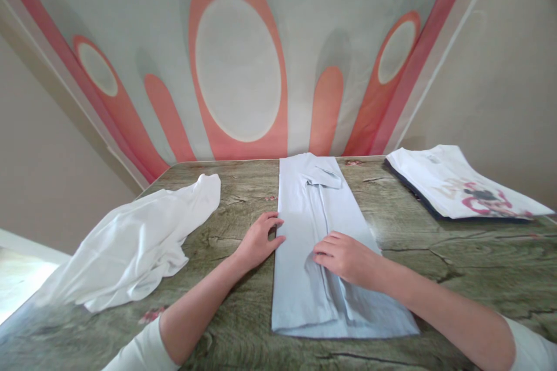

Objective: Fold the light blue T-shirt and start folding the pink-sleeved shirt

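A pale blue collared shirt (304, 208) lies folded into a long narrow strip down the middle of the table, collar at the far end. My left hand (259, 239) rests at the strip's left edge, fingers stretched out and touching the fabric. My right hand (343, 255) lies flat on top of the shirt's middle, fingers extended and pressing the cloth. Neither hand grips anything.
A crumpled white garment (134, 243) lies on the left of the wood-grain table (456, 261). At the far right sits a stack of folded shirts (461, 185), the top one white with a red print. A wall with orange ovals rises behind the table.
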The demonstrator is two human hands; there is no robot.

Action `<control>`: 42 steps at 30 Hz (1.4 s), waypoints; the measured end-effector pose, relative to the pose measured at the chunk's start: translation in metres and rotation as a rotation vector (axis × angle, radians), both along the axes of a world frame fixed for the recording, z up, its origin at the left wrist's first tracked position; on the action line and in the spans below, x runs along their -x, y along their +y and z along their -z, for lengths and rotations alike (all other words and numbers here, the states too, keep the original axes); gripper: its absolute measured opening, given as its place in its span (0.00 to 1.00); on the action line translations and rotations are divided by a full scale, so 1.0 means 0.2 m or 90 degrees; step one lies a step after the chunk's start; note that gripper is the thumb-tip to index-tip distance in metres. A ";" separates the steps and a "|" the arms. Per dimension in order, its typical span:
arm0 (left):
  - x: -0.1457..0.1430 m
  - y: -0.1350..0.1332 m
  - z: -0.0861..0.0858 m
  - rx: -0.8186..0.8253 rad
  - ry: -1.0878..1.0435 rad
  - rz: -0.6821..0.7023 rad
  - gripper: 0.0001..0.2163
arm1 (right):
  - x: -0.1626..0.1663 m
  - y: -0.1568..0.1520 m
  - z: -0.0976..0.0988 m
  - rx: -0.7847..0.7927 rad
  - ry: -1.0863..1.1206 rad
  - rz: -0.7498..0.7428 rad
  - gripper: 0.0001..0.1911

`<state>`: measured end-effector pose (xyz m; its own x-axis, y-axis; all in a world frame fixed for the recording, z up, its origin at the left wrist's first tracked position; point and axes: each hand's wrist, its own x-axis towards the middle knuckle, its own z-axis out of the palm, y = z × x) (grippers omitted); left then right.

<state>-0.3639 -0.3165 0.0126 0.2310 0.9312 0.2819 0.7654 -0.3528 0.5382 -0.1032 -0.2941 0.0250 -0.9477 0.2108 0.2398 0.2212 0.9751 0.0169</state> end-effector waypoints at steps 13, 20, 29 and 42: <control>-0.03 -0.02 -0.01 0.005 0.009 -0.005 0.12 | 0.03 -0.03 0.04 -0.141 0.000 -0.049 0.12; -0.02 -0.01 -0.01 -0.001 0.007 -0.002 0.12 | 0.03 -0.02 0.05 -0.134 0.038 -0.031 0.13; -0.02 0.00 -0.01 0.132 -0.233 -0.080 0.19 | -0.02 0.00 0.03 -0.010 0.044 0.009 0.10; -0.04 -0.04 -0.10 0.497 -0.555 -0.114 0.16 | 0.00 -0.07 0.00 -0.077 0.002 -0.064 0.10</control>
<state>-0.3553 -0.3238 0.0331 0.0908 0.9205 -0.3800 0.0378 0.3781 0.9250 -0.1039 -0.3075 0.0252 -0.9618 0.0841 0.2606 0.1227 0.9831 0.1356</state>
